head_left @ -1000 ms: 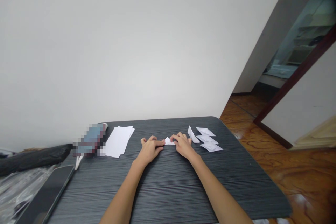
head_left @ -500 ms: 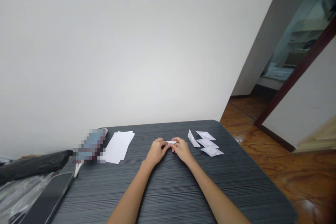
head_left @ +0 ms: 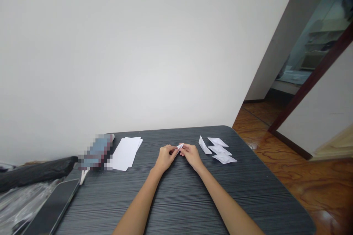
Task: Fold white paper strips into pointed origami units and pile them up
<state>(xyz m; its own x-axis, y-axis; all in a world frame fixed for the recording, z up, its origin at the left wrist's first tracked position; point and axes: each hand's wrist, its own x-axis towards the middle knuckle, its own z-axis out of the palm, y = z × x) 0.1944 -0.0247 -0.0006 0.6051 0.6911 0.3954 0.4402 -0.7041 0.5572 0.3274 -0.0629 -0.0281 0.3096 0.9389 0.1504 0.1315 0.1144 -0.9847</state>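
Observation:
My left hand and my right hand meet near the far middle of the dark striped table. Both pinch a small folded white paper piece between their fingertips, held just above the tabletop. Only a narrow white tip of the paper shows between the fingers. A stack of flat white paper sheets lies to the left of my hands. To the right lie several folded white paper pieces in a loose group.
A blurred-out object lies left of the sheets. A dark phone rests at the table's left edge beside a black rolled item. The white wall stands right behind the table. Wooden floor and a doorway are on the right.
My hands have drawn closer together and lifted the folded paper off the table. It showed as a flat white shape a second ago and is now a thin tilted tip.

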